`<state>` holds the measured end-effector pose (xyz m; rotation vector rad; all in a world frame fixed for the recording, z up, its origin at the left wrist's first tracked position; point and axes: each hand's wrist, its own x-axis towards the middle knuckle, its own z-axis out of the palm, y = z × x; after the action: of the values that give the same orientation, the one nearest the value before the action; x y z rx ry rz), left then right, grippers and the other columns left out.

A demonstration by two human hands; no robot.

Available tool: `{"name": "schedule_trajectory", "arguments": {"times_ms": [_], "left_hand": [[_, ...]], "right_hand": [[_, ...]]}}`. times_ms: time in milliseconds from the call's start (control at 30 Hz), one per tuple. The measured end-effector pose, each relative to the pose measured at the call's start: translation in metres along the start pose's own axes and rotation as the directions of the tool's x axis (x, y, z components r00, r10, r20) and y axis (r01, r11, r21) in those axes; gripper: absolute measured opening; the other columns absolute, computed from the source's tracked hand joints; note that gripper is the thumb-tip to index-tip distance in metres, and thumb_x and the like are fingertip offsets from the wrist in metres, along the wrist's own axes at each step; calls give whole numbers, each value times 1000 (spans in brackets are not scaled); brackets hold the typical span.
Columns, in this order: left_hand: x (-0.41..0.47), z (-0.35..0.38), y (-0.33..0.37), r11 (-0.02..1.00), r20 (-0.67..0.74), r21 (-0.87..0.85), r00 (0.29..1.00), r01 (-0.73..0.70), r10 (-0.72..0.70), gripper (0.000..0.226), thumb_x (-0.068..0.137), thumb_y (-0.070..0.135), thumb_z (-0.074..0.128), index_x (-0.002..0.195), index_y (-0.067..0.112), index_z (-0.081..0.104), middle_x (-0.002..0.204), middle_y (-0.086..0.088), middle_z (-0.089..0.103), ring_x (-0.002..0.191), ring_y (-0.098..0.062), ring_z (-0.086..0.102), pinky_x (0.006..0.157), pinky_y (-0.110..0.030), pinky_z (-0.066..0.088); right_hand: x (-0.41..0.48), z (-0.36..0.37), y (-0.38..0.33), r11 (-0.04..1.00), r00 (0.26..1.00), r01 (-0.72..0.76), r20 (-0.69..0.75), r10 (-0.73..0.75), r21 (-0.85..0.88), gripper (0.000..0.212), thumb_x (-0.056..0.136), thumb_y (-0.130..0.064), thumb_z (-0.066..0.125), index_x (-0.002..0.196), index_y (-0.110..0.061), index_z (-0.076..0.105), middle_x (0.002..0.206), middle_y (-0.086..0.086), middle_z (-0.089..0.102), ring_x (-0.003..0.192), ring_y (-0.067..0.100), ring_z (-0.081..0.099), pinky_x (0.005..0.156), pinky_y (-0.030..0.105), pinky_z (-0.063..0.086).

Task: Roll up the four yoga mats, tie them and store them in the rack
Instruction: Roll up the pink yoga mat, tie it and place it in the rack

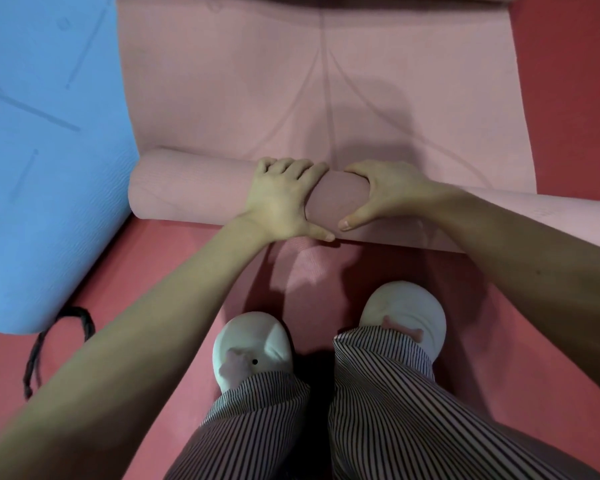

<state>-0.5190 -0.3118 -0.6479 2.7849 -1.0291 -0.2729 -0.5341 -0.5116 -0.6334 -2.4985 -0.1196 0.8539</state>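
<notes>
Red floor: matte, one unbroken colour, seen as a strip along the far right, a wedge at the near left and a broad area at near centre. Tone: deeper red at far right, paler pinkish red near. Light: soft and diffuse. One pale bright patch at centre, showing fine grain, bordered by dim soft-edged shadows. Darkest shadow at near centre.

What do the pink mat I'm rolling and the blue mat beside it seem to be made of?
Pink mat: probably soft foam or rubber, matte; fine ribbed grain, curls into a thick roll. Blue mat: seemingly similar foam, matte; wavy embossed texture, rounded corner.
</notes>
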Motion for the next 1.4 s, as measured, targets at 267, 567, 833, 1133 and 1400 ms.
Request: {"name": "schedule_trajectory", "arguments": {"times_ms": [267,567,833,1133,1400], "left_hand": [[25,-12,29,997,245,-48,969,54,-41,87,44,85,63,115,35,58,103,8,69,99,-20,63,88,-34,39],[40,-7,52,995,455,-92,890,39,7,75,50,81,67,112,39,59,96,7,69,95,-20,62,71,-30,40],[61,-22,51,966,581,-190,813,174,-32,83,52,74,73,127,42,55,114,10,66,109,-18,57,91,-33,45],[52,-14,48,972,361,-228,932,60,27,91,52,83,56,126,31,57,124,11,62,114,-16,57,91,-30,42],[18,16,38,924,-36,55,924,-379,381,103,68,84,43,133,5,51,129,-15,58,114,-33,56,94,-40,34]], "right_hand": [[-15,-12,30,980,970,-95,235,53,174,66,52,-57,82,112,-36,61,99,-14,67,91,9,63,82,32,52],[-35,1,55,985,934,-152,338,116,82,33,67,-64,69,86,-41,57,89,-19,60,87,8,58,78,30,44],[-64,18,41,998,990,24,-135,-32,-54,73,80,-59,56,140,-18,42,129,1,51,116,24,51,96,36,39],[-63,28,53,996,987,-65,-150,55,-61,112,48,-82,59,144,-32,33,129,-4,50,120,19,50,100,32,36],[-45,3,63,995,996,-87,35,86,45,96,55,-76,66,139,-43,34,134,-14,49,122,13,46,99,30,35]]}}
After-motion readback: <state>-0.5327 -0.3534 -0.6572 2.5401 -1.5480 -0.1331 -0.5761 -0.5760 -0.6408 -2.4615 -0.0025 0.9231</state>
